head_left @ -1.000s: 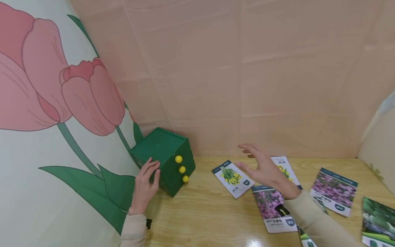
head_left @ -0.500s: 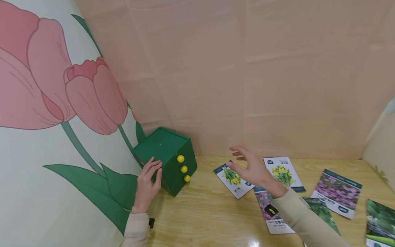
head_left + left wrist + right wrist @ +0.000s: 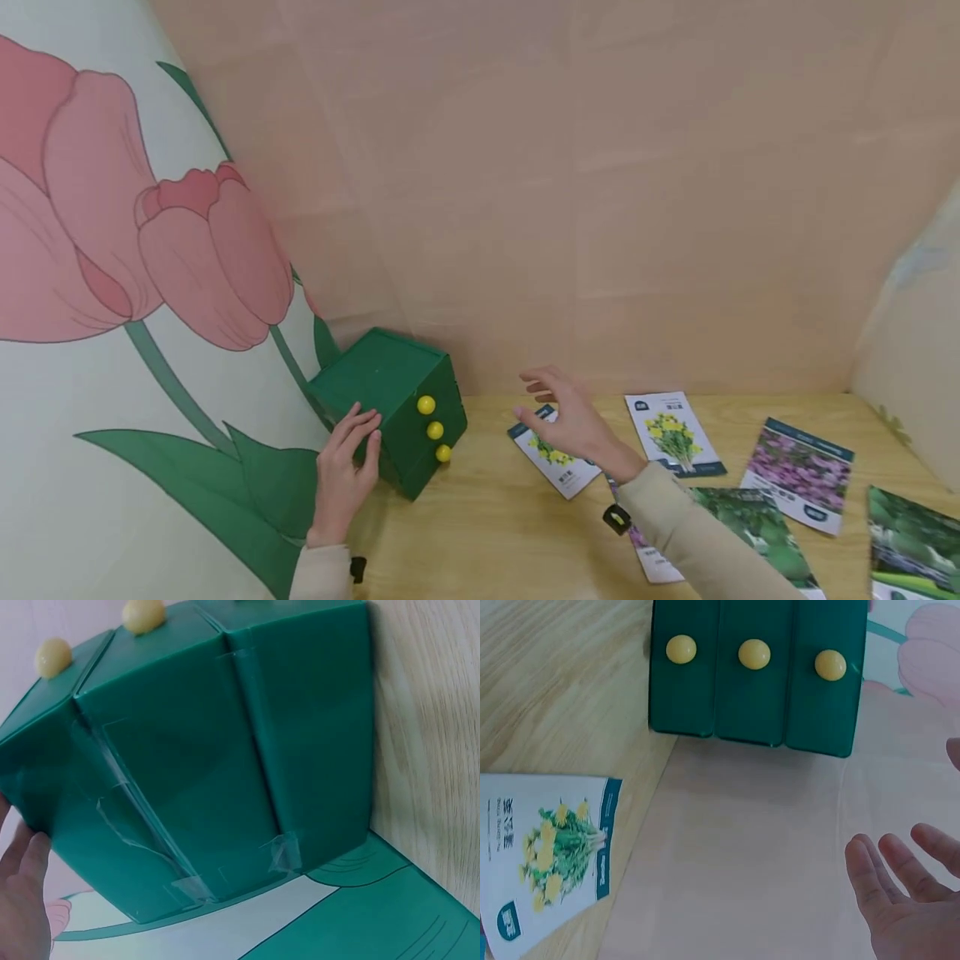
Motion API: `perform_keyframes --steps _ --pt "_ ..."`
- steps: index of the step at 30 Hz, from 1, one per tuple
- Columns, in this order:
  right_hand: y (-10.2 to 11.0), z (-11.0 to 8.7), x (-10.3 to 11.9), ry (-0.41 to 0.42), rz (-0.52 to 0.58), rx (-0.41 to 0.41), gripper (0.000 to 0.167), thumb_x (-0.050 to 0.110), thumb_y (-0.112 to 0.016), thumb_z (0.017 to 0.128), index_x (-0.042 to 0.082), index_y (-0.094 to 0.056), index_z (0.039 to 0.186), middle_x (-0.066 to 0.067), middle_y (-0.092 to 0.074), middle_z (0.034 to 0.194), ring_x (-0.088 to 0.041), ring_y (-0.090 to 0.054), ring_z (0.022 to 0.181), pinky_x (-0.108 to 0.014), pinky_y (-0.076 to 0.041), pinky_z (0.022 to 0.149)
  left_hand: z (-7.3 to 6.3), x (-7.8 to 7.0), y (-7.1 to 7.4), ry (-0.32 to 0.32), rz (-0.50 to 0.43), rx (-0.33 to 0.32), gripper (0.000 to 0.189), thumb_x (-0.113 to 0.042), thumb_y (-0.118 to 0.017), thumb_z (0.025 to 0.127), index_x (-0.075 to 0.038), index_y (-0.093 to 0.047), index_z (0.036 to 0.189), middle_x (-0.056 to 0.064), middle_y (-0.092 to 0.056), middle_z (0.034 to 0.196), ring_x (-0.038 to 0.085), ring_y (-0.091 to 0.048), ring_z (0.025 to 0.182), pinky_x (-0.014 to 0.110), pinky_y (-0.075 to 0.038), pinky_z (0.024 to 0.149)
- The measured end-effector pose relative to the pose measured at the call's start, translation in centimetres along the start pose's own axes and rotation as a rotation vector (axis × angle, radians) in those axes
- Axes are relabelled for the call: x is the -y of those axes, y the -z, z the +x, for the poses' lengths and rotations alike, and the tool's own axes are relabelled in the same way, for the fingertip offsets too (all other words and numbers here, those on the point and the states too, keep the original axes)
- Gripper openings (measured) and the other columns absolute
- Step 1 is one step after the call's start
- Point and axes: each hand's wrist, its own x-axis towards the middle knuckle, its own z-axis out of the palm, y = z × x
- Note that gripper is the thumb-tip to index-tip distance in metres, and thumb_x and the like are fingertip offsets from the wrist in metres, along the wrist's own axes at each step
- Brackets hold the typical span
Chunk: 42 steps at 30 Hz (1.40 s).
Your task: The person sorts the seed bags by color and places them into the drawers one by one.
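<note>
Green box (image 3: 401,417) on table (image 3: 480,517), three drawers (image 3: 754,697) seemingly closed, contents hidden. Left hand (image 3: 345,475) touches it, fingers close together, thumb apart; right hand (image 3: 568,421) empty, fingers parted. Flower packets (image 3: 675,437) lie outside, none held.

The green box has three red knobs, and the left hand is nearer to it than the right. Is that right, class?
No: the three knobs are yellow, not red, as the head view shows. The left hand is indeed nearer to the green box.
</note>
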Motion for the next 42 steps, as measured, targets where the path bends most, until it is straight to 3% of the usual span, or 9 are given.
perform_keyframes --steps 4,16,20,26,34,42 --pt "-1.4 0.3 0.2 -0.002 0.003 -0.003 0.054 0.024 -0.08 0.096 0.007 -0.061 0.143 -0.017 -0.063 0.142 -0.035 -0.068 0.122 -0.047 -0.063 0.1 -0.6 0.3 0.2 0.006 -0.014 0.007 0.035 0.006 -0.076 0.092 -0.004 -0.077 0.125 0.015 -0.073 0.127 0.046 -0.06 0.134 0.021 -0.04 0.123" --pt "-3.5 1.6 1.1 0.011 0.048 0.005 0.051 0.019 -0.079 0.096 0.004 -0.061 0.142 -0.018 -0.062 0.14 -0.037 -0.068 0.122 -0.048 -0.062 0.101 -0.5 0.1 -0.1 0.022 -0.04 -0.011 0.032 0.009 -0.074 0.093 -0.002 -0.077 0.123 0.018 -0.073 0.127 0.048 -0.06 0.134 0.026 -0.041 0.123" --pt "-4.3 1.9 1.1 -0.007 0.069 0.007 0.052 0.02 -0.08 0.096 0.004 -0.062 0.141 -0.017 -0.062 0.14 -0.032 -0.068 0.122 -0.046 -0.062 0.102 -0.4 0.1 0.0 0.02 -0.028 -0.022 0.031 0.009 -0.074 0.092 -0.001 -0.078 0.121 0.017 -0.073 0.125 0.048 -0.06 0.133 0.025 -0.041 0.124" --pt "-5.6 2.3 1.2 -0.018 0.091 -0.015 0.05 0.018 -0.081 0.094 0.003 -0.064 0.139 -0.014 -0.064 0.137 -0.036 -0.069 0.121 -0.044 -0.063 0.101 -0.5 0.2 0.0 0.026 -0.012 -0.021 0.029 0.006 -0.074 0.094 -0.003 -0.078 0.121 0.017 -0.073 0.126 0.045 -0.06 0.135 0.023 -0.04 0.124" --pt "-7.5 2.6 1.5 -0.008 0.054 0.032 0.047 0.023 -0.078 0.097 0.004 -0.064 0.138 -0.011 -0.064 0.134 -0.03 -0.066 0.12 -0.048 -0.062 0.102 -0.4 0.3 -0.3 0.027 -0.017 -0.035 0.03 0.007 -0.074 0.093 -0.003 -0.078 0.121 0.016 -0.074 0.126 0.045 -0.061 0.134 0.026 -0.04 0.124" --pt "-9.1 3.0 1.9 -0.029 0.023 0.057 0.054 0.027 -0.081 0.095 0.008 -0.062 0.142 -0.011 -0.063 0.139 -0.024 -0.065 0.119 -0.037 -0.063 0.1 -0.4 0.1 -0.5 0.017 -0.047 -0.055 0.031 0.009 -0.074 0.092 -0.002 -0.078 0.12 0.018 -0.074 0.123 0.047 -0.061 0.133 0.028 -0.043 0.123"
